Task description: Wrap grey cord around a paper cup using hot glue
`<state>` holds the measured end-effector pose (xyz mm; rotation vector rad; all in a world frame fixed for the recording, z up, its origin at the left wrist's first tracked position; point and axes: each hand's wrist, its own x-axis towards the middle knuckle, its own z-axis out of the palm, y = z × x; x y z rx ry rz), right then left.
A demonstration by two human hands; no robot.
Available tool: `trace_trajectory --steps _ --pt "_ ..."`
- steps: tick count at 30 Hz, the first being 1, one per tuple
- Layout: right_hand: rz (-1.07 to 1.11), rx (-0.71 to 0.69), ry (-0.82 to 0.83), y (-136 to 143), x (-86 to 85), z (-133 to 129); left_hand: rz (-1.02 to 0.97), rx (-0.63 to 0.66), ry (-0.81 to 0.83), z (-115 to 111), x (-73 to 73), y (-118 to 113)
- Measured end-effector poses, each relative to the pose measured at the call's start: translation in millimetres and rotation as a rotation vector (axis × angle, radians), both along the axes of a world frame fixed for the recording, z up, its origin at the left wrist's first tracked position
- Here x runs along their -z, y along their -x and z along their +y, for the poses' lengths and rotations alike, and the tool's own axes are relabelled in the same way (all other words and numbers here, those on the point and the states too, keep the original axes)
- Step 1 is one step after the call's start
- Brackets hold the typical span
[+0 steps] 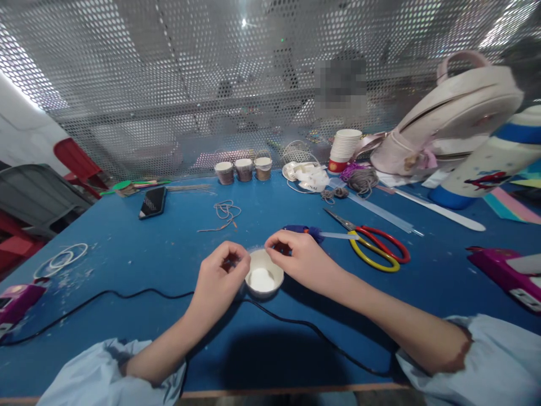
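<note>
A short white paper cup (262,279) stands on the blue table in front of me, its open mouth facing up. My left hand (225,269) is closed in a pinch at the cup's left rim. On the far right side of the rim, my right hand (298,258) pinches with thumb and forefinger. The fingertips hide any small thing between them. Just behind my right hand lies a blue glue gun (315,233) with a clear glue stick, partly covered. Scissors (376,242) with red and yellow handles rest to its right.
A black cable (291,321) crosses the table before the cup. Behind are loose cord (226,211), several small wrapped cups (244,170), a phone (153,202), stacked paper cups (345,148), grey yarn (362,179), a white knife-like tool (443,211), a bag (456,118) and a bottle (494,163).
</note>
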<state>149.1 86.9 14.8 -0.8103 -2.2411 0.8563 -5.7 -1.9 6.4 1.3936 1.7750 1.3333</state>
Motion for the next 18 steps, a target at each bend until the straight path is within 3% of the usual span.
trace_trajectory --steps 18 --pt "-0.093 0.001 -0.073 4.4 1.2 -2.3 0.021 0.044 -0.034 -0.4 -0.6 -1.0"
